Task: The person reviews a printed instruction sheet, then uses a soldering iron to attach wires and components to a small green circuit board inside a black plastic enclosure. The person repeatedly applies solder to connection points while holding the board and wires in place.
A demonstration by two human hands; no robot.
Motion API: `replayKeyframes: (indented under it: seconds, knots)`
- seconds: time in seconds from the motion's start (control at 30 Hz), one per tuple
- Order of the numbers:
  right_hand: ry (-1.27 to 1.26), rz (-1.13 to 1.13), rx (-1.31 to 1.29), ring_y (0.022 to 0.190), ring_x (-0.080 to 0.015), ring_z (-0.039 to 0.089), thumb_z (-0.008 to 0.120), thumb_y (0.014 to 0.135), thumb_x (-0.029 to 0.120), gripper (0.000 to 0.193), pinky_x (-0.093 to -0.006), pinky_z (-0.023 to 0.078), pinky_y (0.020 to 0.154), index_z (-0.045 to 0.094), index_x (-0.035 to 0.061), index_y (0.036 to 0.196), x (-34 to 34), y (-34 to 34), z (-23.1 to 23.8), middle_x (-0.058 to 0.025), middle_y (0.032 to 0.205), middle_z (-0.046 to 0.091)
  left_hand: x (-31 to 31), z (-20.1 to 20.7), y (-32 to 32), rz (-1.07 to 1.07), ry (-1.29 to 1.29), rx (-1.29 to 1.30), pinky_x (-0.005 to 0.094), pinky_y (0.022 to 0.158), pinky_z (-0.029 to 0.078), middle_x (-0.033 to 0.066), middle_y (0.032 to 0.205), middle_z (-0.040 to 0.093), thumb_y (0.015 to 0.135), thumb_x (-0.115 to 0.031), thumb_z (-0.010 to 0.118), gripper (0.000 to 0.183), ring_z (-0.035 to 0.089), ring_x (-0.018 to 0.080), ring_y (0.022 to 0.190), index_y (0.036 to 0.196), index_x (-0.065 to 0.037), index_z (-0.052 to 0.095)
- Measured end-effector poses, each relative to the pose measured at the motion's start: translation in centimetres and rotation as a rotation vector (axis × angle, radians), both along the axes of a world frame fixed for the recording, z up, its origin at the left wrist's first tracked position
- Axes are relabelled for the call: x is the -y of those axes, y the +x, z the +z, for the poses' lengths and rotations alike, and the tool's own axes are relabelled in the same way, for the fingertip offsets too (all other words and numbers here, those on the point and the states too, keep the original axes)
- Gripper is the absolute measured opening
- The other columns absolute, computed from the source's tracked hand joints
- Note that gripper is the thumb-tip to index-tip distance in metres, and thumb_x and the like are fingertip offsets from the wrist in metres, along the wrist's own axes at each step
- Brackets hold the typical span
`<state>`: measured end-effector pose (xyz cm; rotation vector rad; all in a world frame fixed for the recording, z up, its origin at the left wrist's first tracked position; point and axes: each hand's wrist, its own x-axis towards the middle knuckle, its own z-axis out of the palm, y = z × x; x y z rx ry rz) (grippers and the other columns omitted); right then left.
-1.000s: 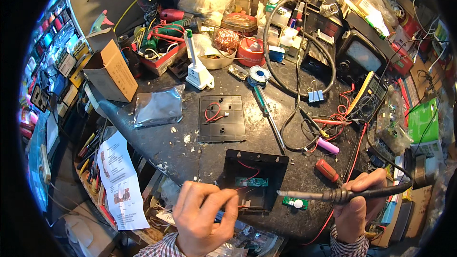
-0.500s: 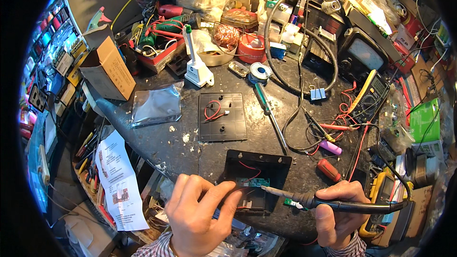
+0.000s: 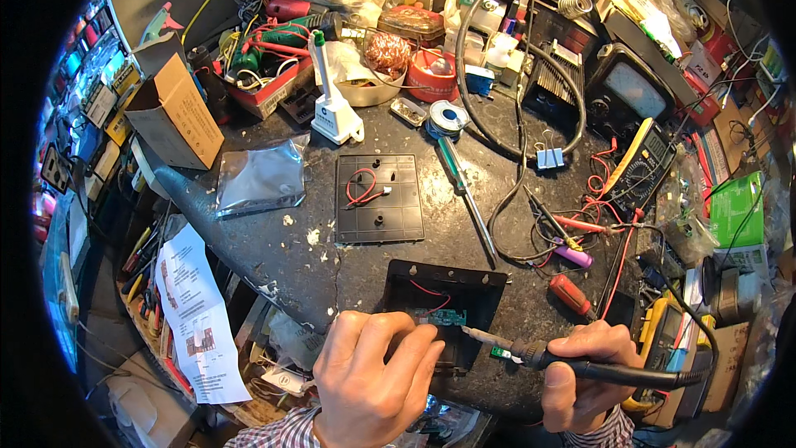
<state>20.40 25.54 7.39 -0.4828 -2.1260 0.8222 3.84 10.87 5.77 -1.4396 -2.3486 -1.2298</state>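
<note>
In front of me stands an open black plastic box (image 3: 485, 284) with a small green circuit board (image 3: 448, 316) and a red wire inside. A soldering iron (image 3: 618, 370) lies across my right hand (image 3: 589, 390), which is closed round its handle. Its tip is close beside the board's right end; whether they touch I cannot tell. My left hand (image 3: 373, 373) hovers over the box's near left side, thumb and fingers pinched together. What they hold, if anything, is hidden. Another small green board (image 3: 501, 353) shows just below the iron's shaft.
Beyond the box lie a black plastic cover (image 3: 380, 224) with a red wire on it and a screwdriver (image 3: 466, 191). A solder spool (image 3: 448, 119) sits farther back. At right are a red-handled screwdriver (image 3: 570, 294), a purple cylinder (image 3: 574, 256) and a multimeter (image 3: 643, 164).
My left hand has shifted right and slightly down, its fingers curling closer together. The iron's tip has drawn slightly right from the board. The whole view has shifted a little.
</note>
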Motion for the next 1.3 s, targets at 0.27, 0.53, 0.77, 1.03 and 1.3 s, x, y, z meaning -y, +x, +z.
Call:
replayKeyframes:
  seconds: [0.27,0.53,0.77,1.03,1.3]
  knots:
    - [0.161,0.113,0.039,0.048,-0.0152,0.057,0.08,0.087,0.017,0.026,-0.0287,0.045,0.048,0.066,-0.0018,0.099,-0.4,-0.6,-0.3,-0.0085,0.068,0.066,-0.5,-0.4,0.0,0.015,0.008,-0.05,0.0401,0.077,0.052,0.008,0.098,0.068,0.078,-0.004,0.087,0.021,0.063,0.0286,0.09,0.097,-0.004,0.078]
    - [0.184,0.137,0.027,0.047,-0.0158,0.058,0.078,0.085,0.016,0.022,-0.0288,0.047,0.048,0.067,0.001,0.098,-0.5,-1.1,-0.5,-0.0057,0.063,0.064,-0.8,-0.7,0.0,0.024,0.028,-0.073,0.0397,0.077,0.051,0.005,0.098,0.073,0.078,-0.003,0.086,0.018,0.063,0.0265,0.086,0.094,-0.005,0.078]
    - [0.188,0.117,0.02,0.047,-0.0155,0.06,0.079,0.084,0.016,0.022,-0.0279,0.048,0.048,0.068,0.0007,0.096,-0.4,-1.2,-0.6,-0.0049,0.063,0.064,-0.8,-0.7,-0.1,0.017,0.039,-0.065,0.0392,0.076,0.05,0.0052,0.097,0.074,0.078,-0.002,0.086,0.017,0.063,0.0262,0.085,0.093,-0.004,0.078]
    - [0.177,0.113,0.023,0.047,-0.015,0.06,0.079,0.083,0.015,0.022,-0.0282,0.049,0.048,0.068,0.0009,0.095,-0.4,-1.3,-0.8,-0.0051,0.063,0.065,-0.9,-0.8,-0.1,0.022,0.036,-0.063,0.0384,0.076,0.05,0.0047,0.097,0.074,0.077,-0.002,0.086,0.018,0.062,0.0257,0.085,0.093,-0.004,0.078]
    - [0.258,0.216,0.113,0.055,-0.0233,0.067,0.077,0.085,0.008,0.025,-0.0327,0.053,0.054,0.069,0.0033,0.108,-0.3,-1.3,0.9,-0.0079,0.07,0.069,-0.9,-0.8,-0.1,0.021,0.037,-0.054,0.0379,0.077,0.052,0.0052,0.097,0.074,0.077,-0.002,0.086,0.018,0.062,0.026,0.085,0.093,-0.003,0.078]
